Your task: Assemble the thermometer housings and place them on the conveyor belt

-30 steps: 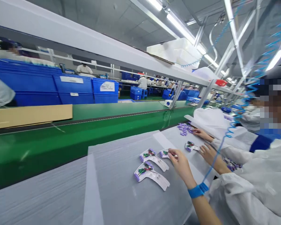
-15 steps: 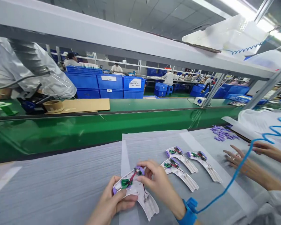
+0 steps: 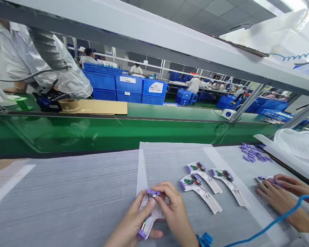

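Note:
My left hand [image 3: 137, 214] is closed around a white curved plastic housing half [image 3: 150, 223], thumb on its inner side. A purple cap [image 3: 142, 234] fits its lower end, beside a silvery tube and a bit of green wire. At its upper end, my right hand [image 3: 173, 206] pinches a small purple plastic part [image 3: 153, 192], fingertips on top and thumb below. Fingers cover much of the wiring. To the right lie three similar housing halves, the nearest one [image 3: 206, 196] showing green and dark electronics. A blue wrist strap [image 3: 205, 239] circles my right wrist.
At the right, a co-worker's hands [image 3: 278, 197] work on another housing. Loose purple parts [image 3: 253, 152] lie in a heap behind them. A blue coiled cord [image 3: 278, 219] crosses the right foreground. Beyond the grey-covered table [image 3: 79, 202] runs a green ledge [image 3: 113, 132], with a shelf beam overhead.
The housing has turned more upright in my hands, its purple-capped end now pointing down. My right fingers have closed onto the purple part at its top. The co-worker's hands now hold a housing.

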The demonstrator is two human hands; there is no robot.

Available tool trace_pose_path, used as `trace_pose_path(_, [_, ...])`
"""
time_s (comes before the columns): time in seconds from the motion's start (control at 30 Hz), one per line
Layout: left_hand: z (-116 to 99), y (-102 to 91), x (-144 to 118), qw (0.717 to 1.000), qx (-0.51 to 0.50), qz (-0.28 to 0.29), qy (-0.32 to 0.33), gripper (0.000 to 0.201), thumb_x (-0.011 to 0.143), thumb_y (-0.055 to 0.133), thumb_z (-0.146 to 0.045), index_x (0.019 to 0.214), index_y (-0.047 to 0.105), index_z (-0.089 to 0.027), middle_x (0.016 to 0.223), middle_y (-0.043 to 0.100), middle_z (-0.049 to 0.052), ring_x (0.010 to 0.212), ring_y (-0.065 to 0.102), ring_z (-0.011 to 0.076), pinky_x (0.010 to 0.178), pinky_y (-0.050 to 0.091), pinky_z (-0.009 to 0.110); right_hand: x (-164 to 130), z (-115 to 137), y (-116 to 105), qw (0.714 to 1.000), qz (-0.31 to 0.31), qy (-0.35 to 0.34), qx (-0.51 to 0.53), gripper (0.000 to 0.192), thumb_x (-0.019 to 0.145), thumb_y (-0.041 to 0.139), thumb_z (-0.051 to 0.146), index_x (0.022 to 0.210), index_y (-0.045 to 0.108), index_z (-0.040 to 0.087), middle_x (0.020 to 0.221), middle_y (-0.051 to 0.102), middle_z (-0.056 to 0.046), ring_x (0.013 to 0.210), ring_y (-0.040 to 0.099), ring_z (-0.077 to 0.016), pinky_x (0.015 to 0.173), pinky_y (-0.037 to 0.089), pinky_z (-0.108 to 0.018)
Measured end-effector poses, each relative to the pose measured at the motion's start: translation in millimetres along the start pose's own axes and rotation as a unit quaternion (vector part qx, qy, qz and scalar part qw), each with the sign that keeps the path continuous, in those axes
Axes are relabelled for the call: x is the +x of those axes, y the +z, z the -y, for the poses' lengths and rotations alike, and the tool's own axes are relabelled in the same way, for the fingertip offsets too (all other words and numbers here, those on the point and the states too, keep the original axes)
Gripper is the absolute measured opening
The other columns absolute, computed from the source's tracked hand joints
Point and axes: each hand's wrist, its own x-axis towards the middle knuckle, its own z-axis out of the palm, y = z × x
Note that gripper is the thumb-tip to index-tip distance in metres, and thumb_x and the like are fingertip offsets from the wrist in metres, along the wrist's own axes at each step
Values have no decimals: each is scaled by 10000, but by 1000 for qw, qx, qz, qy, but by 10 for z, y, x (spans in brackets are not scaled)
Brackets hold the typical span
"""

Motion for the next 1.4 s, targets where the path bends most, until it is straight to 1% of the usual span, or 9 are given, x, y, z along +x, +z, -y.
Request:
trace_pose_path(0.1, [-34,-85,54,994,89,-1,70,470,819,590,-470,1197,425,-245,844,618,23,727,640,195,457,502,219,1,28,-115,998,52,-19,15,336,812,480,-13,949,643,246,1054,555,-27,937,573,-128,792,455,-222])
trace_pose_path(0.23, [-61,-221,96,962,208,-12,174,346,809,594,-462,1038,523,-212,659,587,-18,597,585,150,457,482,196,33,137,-250,993,111,-41,0,322,781,598,31,1023,623,243,1099,551,-43,1029,559,-164,896,437,-266])
trace_pose_path(0.3, [-48,-234,86,948,228,-22,220,289,812,588,-432,1004,560,-218,729,603,-5,601,575,141,460,476,190,42,167,-269,992,105,-67,-24,353,784,635,63,1086,592,241,1043,583,-43,961,576,-162,830,466,-253])
trace_pose_path(0.4, [-13,-209,56,936,230,-50,263,238,799,592,-382,991,608,-241,984,602,30,655,577,142,454,472,187,38,176,-252,989,74,-107,-64,305,830,615,92,1099,576,232,971,606,-41,879,593,-150,750,487,-233])
trace_pose_path(0.6, [36,-219,44,925,253,-61,277,235,799,574,-344,1017,630,-277,1132,554,51,851,567,211,462,490,191,-6,175,-219,981,56,-158,-99,253,851,597,88,1074,617,207,1010,621,-68,909,620,-157,794,505,-225])
trace_pose_path(0.87, [33,-246,35,920,276,-46,275,233,824,550,-326,1048,606,-296,1173,530,48,896,564,211,484,491,188,-27,189,-222,982,42,-157,-96,308,848,607,97,1136,605,204,1001,628,-75,913,622,-162,802,511,-227])
trace_pose_path(1.03, [47,-220,20,922,266,-53,277,227,811,558,-315,1027,627,-296,1140,558,44,855,578,202,473,479,186,-35,173,-222,980,43,-172,-85,228,861,592,107,1065,642,197,1016,628,-80,915,629,-155,801,505,-209])
trace_pose_path(1.2, [67,-245,40,915,286,-44,280,235,832,535,-326,1048,621,-297,1150,567,51,847,591,203,477,490,194,-33,186,-243,991,44,-118,-41,139,838,636,168,975,632,196,992,637,-64,911,621,-160,808,488,-230])
trace_pose_path(1.4, [59,-281,37,887,346,-49,302,241,820,577,-324,1054,633,-319,1173,573,50,951,586,231,533,509,185,93,292,-252,997,51,-57,-28,53,870,580,151,838,588,193,827,626,-21,799,604,-139,716,462,-225])
